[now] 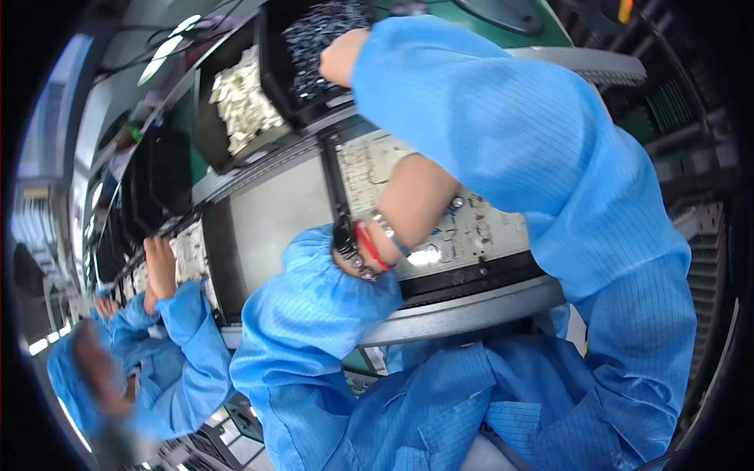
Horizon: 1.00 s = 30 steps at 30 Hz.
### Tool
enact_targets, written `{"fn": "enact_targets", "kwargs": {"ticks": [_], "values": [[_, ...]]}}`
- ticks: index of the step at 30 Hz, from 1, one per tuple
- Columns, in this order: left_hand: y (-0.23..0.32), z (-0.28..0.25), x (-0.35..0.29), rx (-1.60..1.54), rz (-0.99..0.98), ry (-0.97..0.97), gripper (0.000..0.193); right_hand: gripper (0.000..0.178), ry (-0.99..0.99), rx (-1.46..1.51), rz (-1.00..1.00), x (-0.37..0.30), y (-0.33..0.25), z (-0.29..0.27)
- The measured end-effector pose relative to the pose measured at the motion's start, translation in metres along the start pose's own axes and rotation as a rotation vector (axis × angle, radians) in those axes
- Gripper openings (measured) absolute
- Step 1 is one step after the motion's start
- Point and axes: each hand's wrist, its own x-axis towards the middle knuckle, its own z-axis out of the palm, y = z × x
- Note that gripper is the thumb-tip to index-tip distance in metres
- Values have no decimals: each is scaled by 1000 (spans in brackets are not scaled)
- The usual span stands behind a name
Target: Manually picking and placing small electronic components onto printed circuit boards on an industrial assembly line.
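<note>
My right arm stretches across to a black bin (269,67) heaped with small dark parts (318,35). At the edge of that heap is my right hand (343,59), its fingers curled and partly hidden; whether it pinches a part does not show. Below it, my left hand (420,192) reaches over a pale circuit board (483,235) with many small components, set in a black frame (463,271). The right sleeve covers the left fingers. A dark band, beads, a red cord and a metal band (390,233) circle the left wrist.
Beside the dark parts stands a bin of white parts (243,102). A plain grey plate (275,212) adjoins the board. A metal rail (471,308) runs along the near edge. Left, a co-worker in blue has a hand (161,267) over another board; black bins (161,169) line the back.
</note>
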Motion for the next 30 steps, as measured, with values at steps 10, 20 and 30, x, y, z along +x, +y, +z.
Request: {"fn": "enact_targets", "kwargs": {"ticks": [10, 20, 30], "values": [[-45, -86, -30, -360, -282, 519, 9, 9, 431, -56, -93, -12, 16, -2], [-245, -101, -39, 355, -619, 495, 13, 9, 577, 9, -79, -25, 38, -13], [-241, -99, -23, 472, -676, 396, 17, 10, 707, 561, -51, -119, 76, -51]]}}
